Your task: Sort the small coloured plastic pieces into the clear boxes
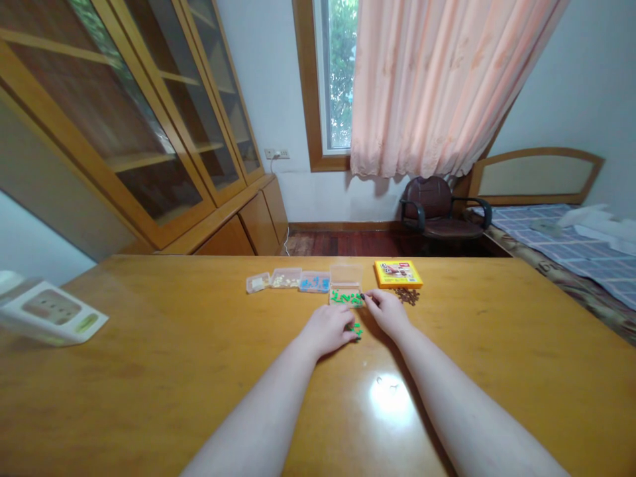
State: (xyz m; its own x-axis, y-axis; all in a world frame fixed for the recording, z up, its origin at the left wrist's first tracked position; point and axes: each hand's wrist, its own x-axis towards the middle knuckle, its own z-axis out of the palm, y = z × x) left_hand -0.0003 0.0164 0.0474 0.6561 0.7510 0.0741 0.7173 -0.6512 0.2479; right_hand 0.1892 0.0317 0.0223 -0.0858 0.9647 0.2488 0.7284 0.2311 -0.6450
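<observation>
A small clear plastic box with its lid raised stands in front of me, holding bright green pieces. My left hand rests on the table just nearer than the box, thumb and curled fingers apart. More green pieces lie loose beside its fingertips, partly covered by them. At the box's right edge is my right hand, its fingertips drawn together. Whatever they may hold is too small to make out.
Left of the box stand clear boxes with blue pieces, cream pieces and pale contents. A yellow box and a brown pile of small pieces lie to the right. A white container is at far left.
</observation>
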